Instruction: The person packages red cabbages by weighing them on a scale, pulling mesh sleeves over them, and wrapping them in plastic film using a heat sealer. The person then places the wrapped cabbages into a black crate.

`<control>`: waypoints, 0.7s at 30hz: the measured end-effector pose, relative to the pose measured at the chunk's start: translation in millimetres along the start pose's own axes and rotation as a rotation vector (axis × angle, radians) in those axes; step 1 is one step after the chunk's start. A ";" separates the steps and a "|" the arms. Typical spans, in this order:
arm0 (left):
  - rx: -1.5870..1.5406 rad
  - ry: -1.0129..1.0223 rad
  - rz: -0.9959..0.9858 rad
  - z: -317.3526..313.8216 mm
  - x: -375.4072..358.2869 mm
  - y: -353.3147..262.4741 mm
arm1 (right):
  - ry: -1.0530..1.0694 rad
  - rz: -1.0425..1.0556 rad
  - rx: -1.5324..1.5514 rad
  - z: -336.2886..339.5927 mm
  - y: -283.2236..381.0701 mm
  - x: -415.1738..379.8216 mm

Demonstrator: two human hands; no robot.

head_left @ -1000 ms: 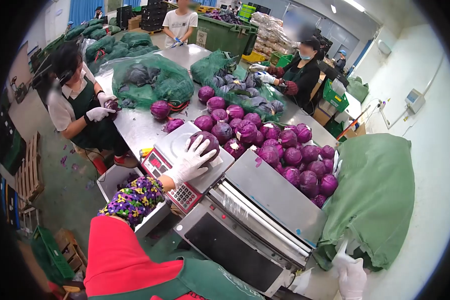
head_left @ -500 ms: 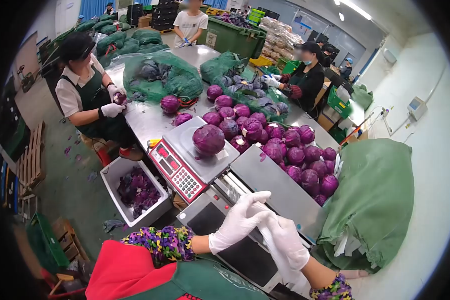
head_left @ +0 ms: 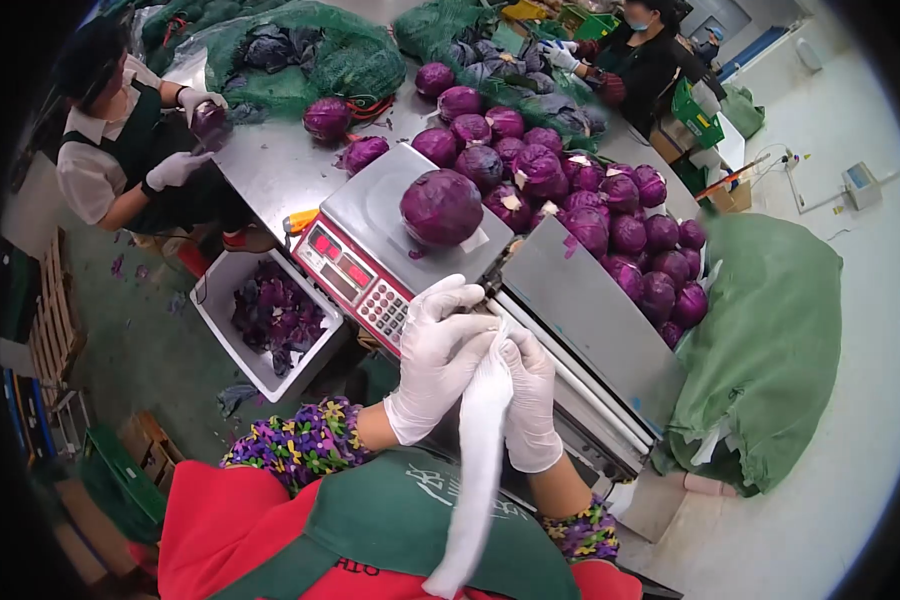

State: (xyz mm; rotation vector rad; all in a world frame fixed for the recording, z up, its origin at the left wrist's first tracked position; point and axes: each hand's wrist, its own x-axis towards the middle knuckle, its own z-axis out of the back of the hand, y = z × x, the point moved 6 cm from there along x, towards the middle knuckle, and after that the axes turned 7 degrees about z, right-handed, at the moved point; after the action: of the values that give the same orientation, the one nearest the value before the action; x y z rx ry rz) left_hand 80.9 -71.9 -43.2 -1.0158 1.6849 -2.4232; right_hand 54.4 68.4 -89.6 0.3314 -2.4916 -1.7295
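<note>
Both hands (head_left: 480,365) pinch white bag (head_left: 478,450) nr scale (head_left: 400,235) w/ cabbage (head_left: 441,207)

one cabbage (head_left: 441,207) sits on the scale (head_left: 370,262) at the near edge of the desk (head_left: 270,170). behind and right of the scale lies the heap of cabbages (head_left: 610,235). a tray of leaves (head_left: 270,320) stands on the floor left of the scale. both hands, left (head_left: 438,352) and right (head_left: 528,395), meet just before the scale, on a strip of cloth (head_left: 478,470) hanging down.
</note>
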 end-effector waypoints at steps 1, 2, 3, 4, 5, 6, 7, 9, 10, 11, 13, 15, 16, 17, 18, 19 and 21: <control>-0.349 0.017 0.190 4.5 6.2 16.6 | -0.044 -0.024 -0.054 -2.9 -6.6 6.0; -0.695 0.031 0.383 6.5 12.5 32.1 | -0.088 -0.048 -0.107 -6.4 -12.4 12.3; -0.662 0.087 0.511 14.4 18.4 42.0 | -0.140 -0.013 -0.199 -9.3 -13.4 21.4; -0.869 0.187 0.597 11.3 30.8 54.3 | -0.147 -0.014 -0.019 -16.5 -15.0 28.8; -0.907 0.238 0.670 11.1 36.1 57.4 | -0.078 -0.034 -0.031 -24.1 -12.0 35.6; -0.945 0.288 0.743 9.0 41.0 55.2 | -0.008 -0.054 -0.045 -31.8 -6.4 40.7; -0.755 0.343 0.678 6.7 42.4 63.0 | 0.071 -0.124 -0.132 -45.8 -1.6 43.8; -0.438 0.371 0.449 9.6 52.5 71.6 | 0.081 -0.105 -0.069 -61.9 -7.2 50.6; -0.314 0.353 0.287 13.4 61.2 69.9 | 0.044 -0.102 -0.087 -63.8 -16.4 53.5; -0.321 0.365 0.292 14.3 66.6 72.8 | 0.034 -0.123 -0.113 -61.8 -19.2 58.8; -0.781 0.274 0.639 16.2 75.0 89.1 | -0.051 -0.068 -0.069 -68.3 -13.5 66.4; -0.895 0.448 0.844 18.3 83.4 98.5 | -0.085 0.016 -0.218 -54.0 -2.7 74.7; -0.960 0.569 0.892 18.3 84.5 97.4 | -0.055 0.044 -0.425 -37.9 2.8 79.6; -0.883 0.803 0.942 10.4 67.8 108.5 | -0.034 0.072 -0.624 -32.9 14.6 87.4; -0.991 1.091 1.090 12.7 44.0 107.2 | -0.144 -0.134 -0.214 -24.8 13.1 91.2; -0.996 1.094 1.091 20.5 45.3 109.2 | -0.341 -0.302 0.193 -28.5 18.8 94.8; -0.478 1.295 1.127 35.0 36.5 126.1 | -0.042 -0.297 -0.288 -19.4 20.5 115.4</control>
State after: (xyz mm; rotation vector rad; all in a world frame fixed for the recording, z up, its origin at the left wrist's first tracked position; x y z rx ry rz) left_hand 27.9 -167.0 -124.5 1.5483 2.0760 -1.7247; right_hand -56.6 31.2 -69.2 0.6717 -2.2653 -2.1927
